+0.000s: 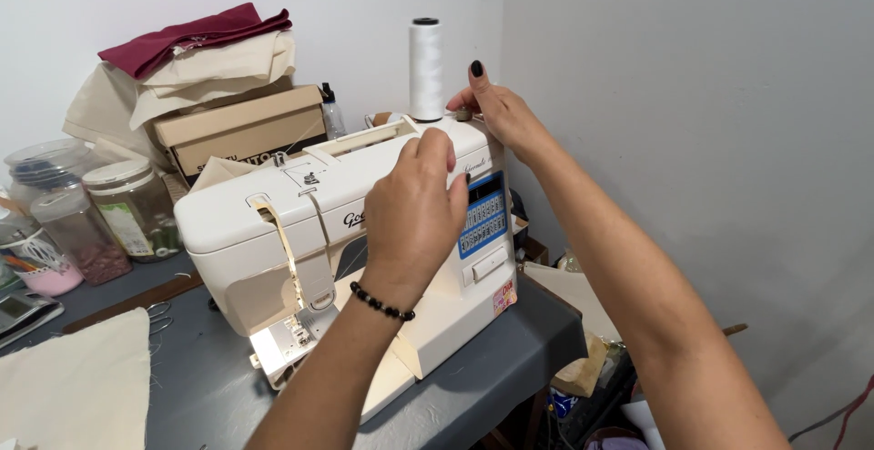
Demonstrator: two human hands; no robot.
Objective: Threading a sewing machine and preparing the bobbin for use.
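Observation:
A cream sewing machine (273, 222) stands on a grey table (209, 386). A tall white thread spool (425, 68) stands upright on the machine's top right end. My left hand (414, 213), with a black bead bracelet at the wrist, is raised in front of the machine's right half, its fingers pinched together near the top edge; what it pinches is too fine to see. My right hand (496, 109) rests on the machine's top right corner just beside the spool's base, fingertips touching a small part there.
A cardboard box (241, 127) topped with folded cream and maroon cloth sits behind the machine. Clear plastic jars (118, 204) stand at the left. Cream fabric (77, 386) lies at the front left. Walls close in behind and on the right; clutter lies below the table's right edge.

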